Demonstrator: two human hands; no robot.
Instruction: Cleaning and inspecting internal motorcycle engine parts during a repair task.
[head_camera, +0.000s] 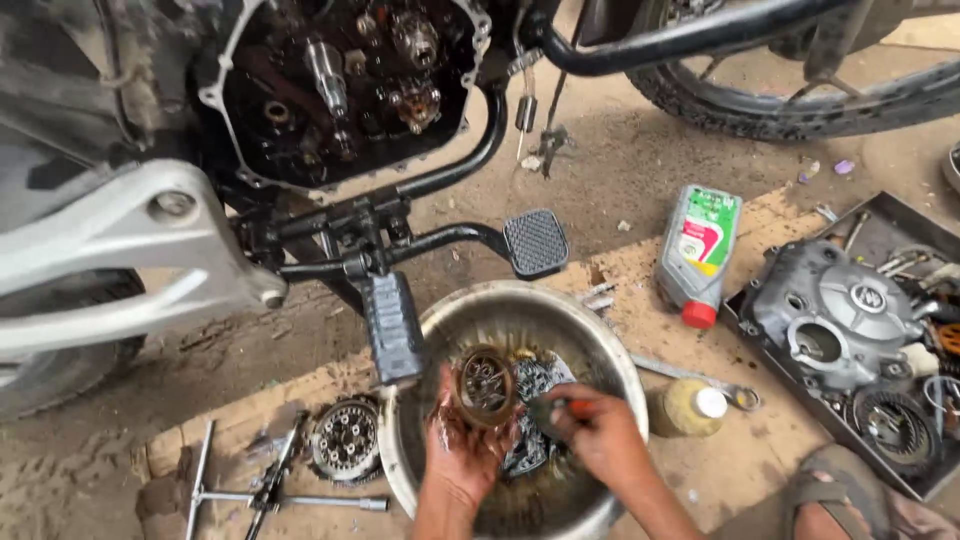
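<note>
Over a wide steel basin (600, 345) on the dirt floor, the left hand (462, 445) has its grip closed on a round, brass-coloured ring part (485, 385), held tilted above the basin's middle; its exact kind is hard to make out under the oily sheen. The right hand (598, 432) is closed around a tool with an orange handle (572, 407), whose working end is hidden behind the ring part and the fingers. More metal pieces (535, 380) lie in the basin below, blurred and partly covered by both hands.

Left of the basin, a clutch plate assembly (346, 440) rests on the floor beside a T-handle wrench (262, 495). To the right lie a small yellow bottle (690, 407), a grey oil bottle (698, 250) with a red cap, and a tray (905, 215) holding an engine cover (830, 310); the tray is cut off by the frame's edge. Above, the motorcycle's open engine case (345, 85) shows gears, its upper part out of view. A sandalled foot (835, 495) shows at the lower right.
</note>
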